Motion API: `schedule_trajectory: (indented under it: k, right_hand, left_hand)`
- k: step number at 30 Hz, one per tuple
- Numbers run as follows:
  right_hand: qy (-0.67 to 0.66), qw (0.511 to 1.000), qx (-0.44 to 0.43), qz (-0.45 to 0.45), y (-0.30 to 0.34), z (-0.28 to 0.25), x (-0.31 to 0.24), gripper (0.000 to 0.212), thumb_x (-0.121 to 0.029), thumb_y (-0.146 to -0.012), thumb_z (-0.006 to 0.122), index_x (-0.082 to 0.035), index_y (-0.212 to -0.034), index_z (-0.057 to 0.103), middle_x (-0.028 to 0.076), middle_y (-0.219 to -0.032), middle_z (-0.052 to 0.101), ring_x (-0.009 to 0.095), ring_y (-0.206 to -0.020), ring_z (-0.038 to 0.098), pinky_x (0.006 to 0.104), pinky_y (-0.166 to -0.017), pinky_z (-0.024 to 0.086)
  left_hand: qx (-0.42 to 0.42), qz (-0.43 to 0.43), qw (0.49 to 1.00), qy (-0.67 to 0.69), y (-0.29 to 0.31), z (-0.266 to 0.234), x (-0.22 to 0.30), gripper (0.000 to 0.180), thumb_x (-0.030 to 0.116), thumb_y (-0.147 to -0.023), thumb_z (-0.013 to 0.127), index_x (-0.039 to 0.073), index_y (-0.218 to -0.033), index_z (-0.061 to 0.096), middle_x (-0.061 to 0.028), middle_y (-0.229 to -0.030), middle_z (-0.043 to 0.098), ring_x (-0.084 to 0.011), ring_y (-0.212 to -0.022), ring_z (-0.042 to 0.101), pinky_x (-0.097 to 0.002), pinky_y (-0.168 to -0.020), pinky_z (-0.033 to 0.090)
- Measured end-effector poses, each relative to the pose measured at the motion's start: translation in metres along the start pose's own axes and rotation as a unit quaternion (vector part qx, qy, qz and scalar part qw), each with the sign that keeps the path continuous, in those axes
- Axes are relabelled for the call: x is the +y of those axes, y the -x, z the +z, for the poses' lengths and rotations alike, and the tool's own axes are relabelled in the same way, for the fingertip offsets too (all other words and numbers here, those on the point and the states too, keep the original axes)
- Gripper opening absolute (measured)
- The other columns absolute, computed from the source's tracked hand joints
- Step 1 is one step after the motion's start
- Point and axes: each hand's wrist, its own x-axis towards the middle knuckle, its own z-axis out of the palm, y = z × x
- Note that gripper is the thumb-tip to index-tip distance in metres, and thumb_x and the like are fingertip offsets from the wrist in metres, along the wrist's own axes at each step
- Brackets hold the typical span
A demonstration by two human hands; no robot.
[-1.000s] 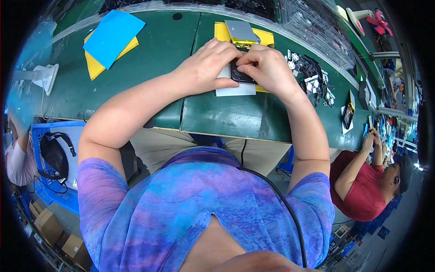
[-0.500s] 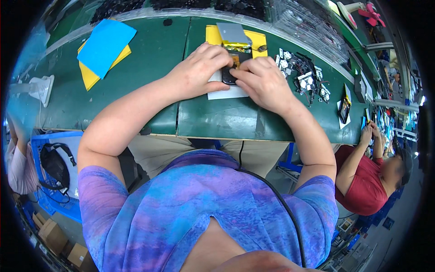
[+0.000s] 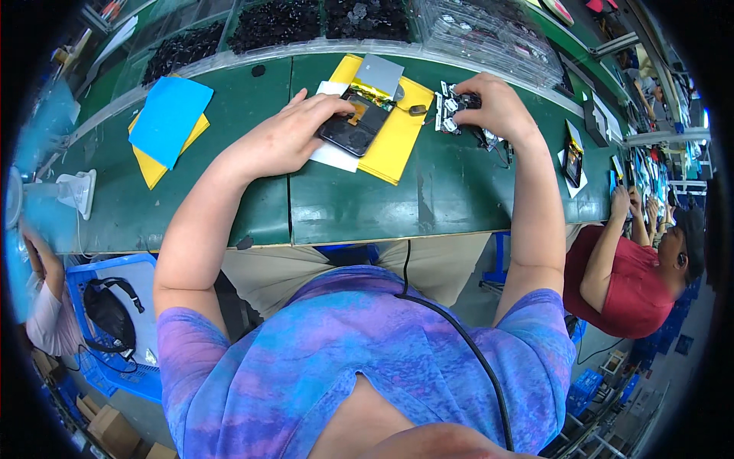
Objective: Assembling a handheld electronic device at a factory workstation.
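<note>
A black phone-like device (image 3: pixel 354 136), its opened inside bearing an orange-brown patch, lies tilted on white paper (image 3: pixel 336 157) and yellow sheets (image 3: pixel 399 144). My left hand (image 3: pixel 283 139) grips its left side, fingertips resting on the inside. A silver-grey flat panel (image 3: pixel 380 74) with a shiny gold-yellow edge sits at the device's far end. To the right, my right hand (image 3: pixel 497 111) reaches down over a pile of small black-and-white parts (image 3: pixel 446 109), thumb and fingers closing around some of them. Exactly which part is between its fingers is partly hidden.
Blue and yellow sheets (image 3: pixel 170 122) lie at the left of the green table (image 3: pixel 352 210). Clear trays of dark small parts (image 3: pixel 275 24) line the far edge. Another opened device (image 3: pixel 573 162) is at the right, near a person in red (image 3: pixel 631 283). A blue crate (image 3: pixel 107 268) stands at lower left.
My right hand has left the device and moved right to the small parts. My left hand stays on the device, which now sits more tilted. The view has shifted slightly.
</note>
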Motion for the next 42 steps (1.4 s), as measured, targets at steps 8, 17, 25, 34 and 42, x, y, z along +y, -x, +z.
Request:
schedule_trajectory:
  k: [8,17,25,34,42]
  right_hand:
    - [-0.061,0.998,-0.01,0.012,-0.003,0.0,-0.012,0.041,-0.018,-0.07,0.086,-0.003,-0.102,0.064,0.004,-0.092,0.068,0.019,-0.086,0.065,0.0324,-0.075,0.048]
    - [-0.664,0.743,0.074,0.024,-0.02,0.002,-0.076,0.024,-0.007,-0.089,0.072,-0.001,-0.107,0.057,0.008,-0.092,0.072,0.014,-0.077,0.071,0.021,-0.061,0.051]
    - [-0.615,0.768,0.172,-0.055,-0.034,0.039,-0.137,0.037,-0.004,-0.085,0.075,0.0,-0.113,0.051,0.011,-0.099,0.065,0.013,-0.077,0.067,0.0225,-0.066,0.052]
    - [-0.303,0.866,0.371,-0.144,-0.037,0.053,-0.13,0.019,-0.007,-0.076,0.078,-0.004,-0.092,0.069,0.013,-0.111,0.058,0.028,-0.101,0.061,0.0361,-0.087,0.05]
    - [-0.344,0.839,0.393,-0.151,-0.036,0.063,-0.133,0.012,0.0,-0.076,0.076,-0.003,-0.085,0.069,0.011,-0.105,0.061,0.026,-0.096,0.062,0.0327,-0.082,0.051]
  left_hand:
    - [0.104,0.07,0.992,0.016,-0.006,-0.004,-0.013,0.059,-0.014,-0.071,0.044,0.006,-0.125,0.055,-0.0146,-0.133,0.054,-0.0358,-0.138,0.04,-0.049,-0.117,0.03]
    - [0.214,-0.084,0.851,0.472,-0.018,0.001,0.039,0.042,0.009,-0.092,0.066,0.0,-0.13,0.052,-0.0111,-0.127,0.059,-0.0188,-0.118,0.057,-0.0338,-0.105,0.043]
    - [0.291,-0.056,0.649,0.701,-0.049,0.009,0.045,0.019,0.019,-0.104,0.05,0.004,-0.115,0.056,-0.0076,-0.114,0.063,-0.0184,-0.111,0.06,-0.0383,-0.101,0.047]
    - [0.29,-0.089,0.634,0.711,-0.043,0.02,0.044,0.018,0.012,-0.103,0.05,0.001,-0.115,0.059,-0.0076,-0.112,0.063,-0.0164,-0.104,0.064,-0.0374,-0.099,0.053]
    - [0.293,-0.107,0.626,0.715,-0.042,0.027,0.041,0.017,0.009,-0.102,0.052,0.0,-0.115,0.058,-0.0071,-0.112,0.064,-0.0168,-0.107,0.063,-0.0379,-0.099,0.054]
